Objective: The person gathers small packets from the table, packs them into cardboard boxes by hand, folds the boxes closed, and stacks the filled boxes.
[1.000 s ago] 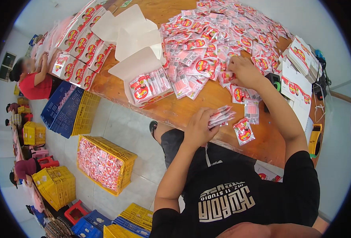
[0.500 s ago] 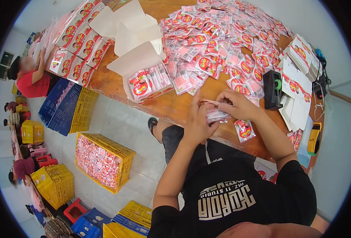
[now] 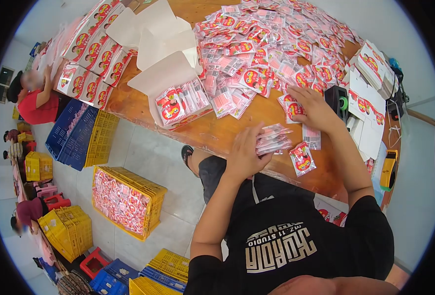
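Observation:
My left hand [image 3: 246, 153] is closed around a small stack of flat candy packets [image 3: 272, 139] near the table's front edge. My right hand [image 3: 312, 109] reaches to the near right side of the loose pile, fingers and thumb apart, over a red-and-white packet [image 3: 289, 107] that it touches. A single red packet [image 3: 302, 159] lies on the wood between my forearms, with a pale packet [image 3: 311, 136] just behind it. Left of my hands stands an open white carton [image 3: 158, 78], partly filled with upright packets [image 3: 173, 104].
A wide heap of packets [image 3: 257, 49] covers the back of the table. Printed boxes [image 3: 87, 73] are stacked left; a tape dispenser [image 3: 336, 105] and flattened cartons [image 3: 367, 110] lie right. A yellow crate [image 3: 153, 196] full of packets stands on the floor. Other people work at left.
My right hand has left the stack and moved up and right to the loose packets. My left hand keeps the stack. A pale packet now shows behind the single red one.

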Available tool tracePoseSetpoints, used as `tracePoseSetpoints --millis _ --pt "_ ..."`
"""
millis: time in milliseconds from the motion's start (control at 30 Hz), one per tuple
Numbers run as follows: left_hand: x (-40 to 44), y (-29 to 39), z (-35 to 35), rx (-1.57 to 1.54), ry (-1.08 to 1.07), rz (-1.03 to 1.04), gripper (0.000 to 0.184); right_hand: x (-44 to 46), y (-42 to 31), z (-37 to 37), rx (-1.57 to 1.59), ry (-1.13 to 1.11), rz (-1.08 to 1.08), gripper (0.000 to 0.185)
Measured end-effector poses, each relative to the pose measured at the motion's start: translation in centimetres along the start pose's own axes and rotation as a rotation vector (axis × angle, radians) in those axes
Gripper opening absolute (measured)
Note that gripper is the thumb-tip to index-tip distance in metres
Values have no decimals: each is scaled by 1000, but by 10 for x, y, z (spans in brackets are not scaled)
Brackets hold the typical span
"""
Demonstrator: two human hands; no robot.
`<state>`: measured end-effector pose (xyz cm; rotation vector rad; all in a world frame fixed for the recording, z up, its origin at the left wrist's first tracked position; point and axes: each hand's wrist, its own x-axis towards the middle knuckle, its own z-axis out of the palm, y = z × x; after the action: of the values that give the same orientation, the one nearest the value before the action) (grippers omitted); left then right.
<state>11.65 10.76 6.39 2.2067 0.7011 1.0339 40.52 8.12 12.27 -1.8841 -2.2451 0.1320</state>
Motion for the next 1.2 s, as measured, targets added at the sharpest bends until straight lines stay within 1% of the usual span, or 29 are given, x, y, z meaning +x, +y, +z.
tracePoseSetpoints --millis 33,100,133,200,233,267,333,367,400,467,500,533,567,600,633,667,700,733,767,800,867,933,1000,1067,1133,1200 --pt "-1 0 0 -15 -7 -24 84 5 -1 -3 0 1 1 85" --pt "-2 0 1 -29 -18 -45 84 18 -6 -10 -3 -104 62 80" --pt "-3 -1 1 -34 -19 -44 85 24 -2 -8 -3 -101 64 80" --pt "-3 0 2 -36 -15 -39 85 37 4 2 13 -139 -9 65" --pt "-3 1 1 -27 -7 -32 86 40 1 8 8 23 -101 49" --pt "-3 1 1 -16 3 -27 87 43 0 10 8 26 -111 49" --pt "-4 1 2 -33 2 -56 87 50 -10 9 37 105 -159 46" --pt "-5 1 3 -58 -9 -81 88 51 -15 13 242 26 -62 42" --pt "-5 0 3 -58 -10 -82 88 50 -23 13 244 25 -61 42" --pt "-6 1 2 -58 -58 -153 93 41 -44 10 460 -54 30 39" --pt "-4 3 2 -54 -63 -153 93 40 -49 6 485 -217 100 42" --pt "0 9 1 28 58 -108 97 36 -54 1 492 -215 99 42" --pt "2 11 0 111 180 -61 101 32 -59 -5 514 -317 70 47" --pt "0 7 2 84 145 -76 108 30 -63 -9 533 -420 39 53" --pt "-4 2 5 88 145 -80 108 27 -63 -11 597 -449 -1 61" --pt "-7 -2 8 10 86 -130 109 20 -69 -14 601 -453 -4 61" --pt "-10 -4 10 -69 27 -179 111 10 -78 -19 459 -307 -99 64" --pt "-8 -3 8 -67 28 -180 111 3 -84 -22 313 -157 -193 69" --pt "-7 -2 6 -35 -5 -164 112 1 -87 -19 267 -214 -173 84" --pt "-7 0 4 -4 -41 -146 112 -2 -91 -8 269 -215 -172 84" --pt "-6 1 0 15 -35 -113 112 -5 -96 18 109 -159 -110 89" --pt "-5 1 -2 41 -22 -79 111 -4 -91 23 154 -124 -115 87" --pt "-8 -2 -1 -121 6 -113 101 -5 -90 22 206 -88 -122 85" --pt "-10 -1 1 -104 36 -77 100 -6 -89 20 217 -4 -121 72" --pt "-15 -3 0 -90 66 -50 98 -11 -91 17 222 27 -125 73" --pt "-23 -6 0 -127 218 -7 94 -15 -96 18 226 48 -128 74"
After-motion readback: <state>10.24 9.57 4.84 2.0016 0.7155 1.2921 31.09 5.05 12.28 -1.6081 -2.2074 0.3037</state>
